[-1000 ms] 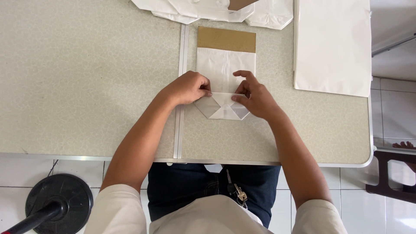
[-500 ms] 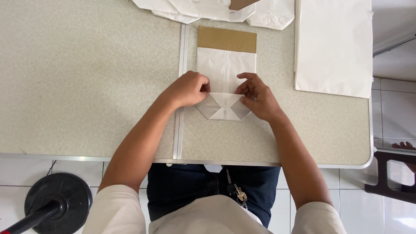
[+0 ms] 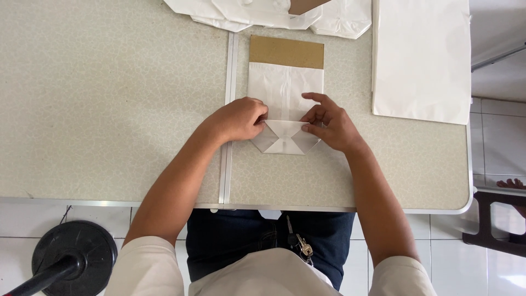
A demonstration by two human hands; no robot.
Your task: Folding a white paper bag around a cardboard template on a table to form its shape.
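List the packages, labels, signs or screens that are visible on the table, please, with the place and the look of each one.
Paper bag: flat at table centre, white, rectangular, with a brown card strip at its far end; left hand and right hand press its folded near end.
Stack of white sheets or flat bags: right side of table, rectangular.
Heap of finished white bags: far edge, crumpled outlines.
No labels, signs or screens visible.

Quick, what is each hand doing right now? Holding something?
Left hand: fingers curled, pressing the left corner of the white paper bag's folded bottom.
Right hand: fingers pinching the fold's right side, index finger stretched flat on the bag.
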